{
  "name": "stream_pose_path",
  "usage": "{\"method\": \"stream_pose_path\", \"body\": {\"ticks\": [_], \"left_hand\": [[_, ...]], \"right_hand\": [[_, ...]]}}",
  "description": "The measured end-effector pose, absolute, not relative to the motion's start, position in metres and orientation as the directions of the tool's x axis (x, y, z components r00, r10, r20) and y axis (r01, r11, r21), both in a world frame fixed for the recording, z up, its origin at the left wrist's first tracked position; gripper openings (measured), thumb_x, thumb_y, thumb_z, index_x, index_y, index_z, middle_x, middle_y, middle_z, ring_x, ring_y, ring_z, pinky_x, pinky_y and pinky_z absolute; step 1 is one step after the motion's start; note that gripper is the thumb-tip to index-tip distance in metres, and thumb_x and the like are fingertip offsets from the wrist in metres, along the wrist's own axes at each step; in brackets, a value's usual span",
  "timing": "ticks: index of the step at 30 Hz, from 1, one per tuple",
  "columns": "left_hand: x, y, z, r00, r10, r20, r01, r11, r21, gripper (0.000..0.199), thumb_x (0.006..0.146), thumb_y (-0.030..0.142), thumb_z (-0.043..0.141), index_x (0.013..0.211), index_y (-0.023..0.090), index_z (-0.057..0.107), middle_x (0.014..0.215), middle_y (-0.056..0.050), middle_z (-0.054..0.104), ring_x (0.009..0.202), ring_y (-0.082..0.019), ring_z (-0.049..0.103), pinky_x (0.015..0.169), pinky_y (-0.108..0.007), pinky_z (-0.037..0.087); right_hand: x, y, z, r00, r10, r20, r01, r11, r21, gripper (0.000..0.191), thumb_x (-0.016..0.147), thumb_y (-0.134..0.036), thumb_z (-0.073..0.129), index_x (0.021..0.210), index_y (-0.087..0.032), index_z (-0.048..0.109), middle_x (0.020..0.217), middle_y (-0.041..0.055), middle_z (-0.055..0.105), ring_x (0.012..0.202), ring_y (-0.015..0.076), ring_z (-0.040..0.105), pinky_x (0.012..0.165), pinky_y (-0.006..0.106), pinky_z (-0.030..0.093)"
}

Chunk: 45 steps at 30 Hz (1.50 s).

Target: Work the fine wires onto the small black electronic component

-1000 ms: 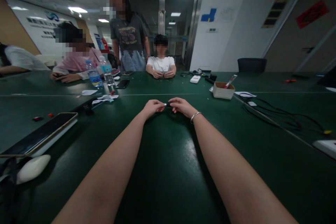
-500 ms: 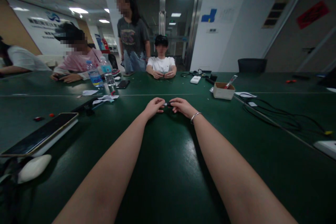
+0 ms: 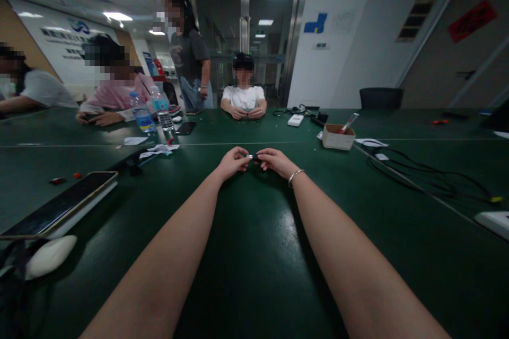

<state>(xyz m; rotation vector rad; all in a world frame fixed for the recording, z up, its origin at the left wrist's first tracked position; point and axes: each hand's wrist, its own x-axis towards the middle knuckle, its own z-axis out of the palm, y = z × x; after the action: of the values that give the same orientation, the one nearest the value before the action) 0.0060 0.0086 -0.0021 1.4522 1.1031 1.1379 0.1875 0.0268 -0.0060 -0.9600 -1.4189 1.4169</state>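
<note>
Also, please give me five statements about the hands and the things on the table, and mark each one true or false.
1. The left hand and the right hand hold a small silver-and-black item. True.
2. The left hand is at the black part. False: it is at the silver part.
3. Two bottles stand left of the open box. True.
4. The open box is empty. False: a thin stick leans in it.
5. Black cables lie right of the open box. True.

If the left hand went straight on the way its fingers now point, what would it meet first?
For the left hand, the small black-and-silver object at its fingertips comes first, then, it seems, the right hand gripping the dark end. Exact depth is unclear from this one view.
</note>
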Motion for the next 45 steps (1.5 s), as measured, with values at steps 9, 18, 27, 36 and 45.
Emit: {"method": "stream_pose_path", "body": {"ticks": [9,18,27,36,45], "left_hand": [[0.005,0.015,-0.009,0.114,0.984,0.135,0.054,-0.141,0.988,0.016,0.078,0.022,0.066,0.086,0.014,0.056,0.071,-0.001,0.060,0.058,-0.009,0.059,0.056,-0.023,0.051],[0.003,0.008,-0.002,0.207,0.970,0.126,0.077,-0.145,0.986,0.023,0.073,0.020,0.071,0.089,0.015,0.056,0.067,-0.001,0.061,0.062,-0.010,0.061,0.058,-0.021,0.050],[0.004,0.009,-0.002,0.138,0.983,0.120,0.061,-0.129,0.990,0.020,0.075,0.026,0.069,0.086,0.015,0.057,0.066,0.001,0.059,0.053,-0.006,0.054,0.054,-0.020,0.048],[0.001,0.008,-0.001,0.178,0.979,0.096,0.056,-0.108,0.993,0.020,0.072,0.018,0.072,0.087,0.011,0.059,0.064,-0.001,0.062,0.055,-0.007,0.057,0.059,-0.022,0.049],[0.003,0.020,-0.010,0.140,0.988,0.065,0.162,-0.088,0.983,0.027,0.079,0.036,0.063,0.074,0.010,0.060,0.057,-0.003,0.061,0.049,-0.008,0.055,0.050,-0.020,0.045]], "right_hand": [[0.187,0.027,-0.006,-0.319,0.945,0.075,-0.031,0.069,-0.997,0.010,0.081,-0.004,0.061,0.087,-0.011,0.061,0.067,0.0023,0.066,0.045,0.0053,0.056,0.043,0.014,0.050],[0.186,0.029,-0.007,-0.319,0.946,0.061,-0.036,0.052,-0.998,0.004,0.084,-0.010,0.060,0.088,-0.011,0.060,0.066,0.0036,0.067,0.045,0.0060,0.056,0.042,0.014,0.050],[0.188,0.027,-0.007,-0.342,0.937,0.076,-0.056,0.060,-0.997,0.009,0.081,-0.009,0.063,0.089,-0.012,0.061,0.067,0.0029,0.067,0.046,0.0062,0.057,0.043,0.015,0.050],[0.188,0.028,-0.008,-0.321,0.945,0.065,-0.060,0.048,-0.997,0.002,0.086,-0.013,0.060,0.087,-0.012,0.060,0.066,0.0048,0.068,0.045,0.0062,0.057,0.044,0.014,0.050],[0.188,0.026,-0.006,-0.343,0.937,0.067,-0.062,0.049,-0.997,0.005,0.085,-0.010,0.059,0.090,-0.011,0.061,0.068,0.0054,0.068,0.046,0.0066,0.057,0.045,0.015,0.051]]}}
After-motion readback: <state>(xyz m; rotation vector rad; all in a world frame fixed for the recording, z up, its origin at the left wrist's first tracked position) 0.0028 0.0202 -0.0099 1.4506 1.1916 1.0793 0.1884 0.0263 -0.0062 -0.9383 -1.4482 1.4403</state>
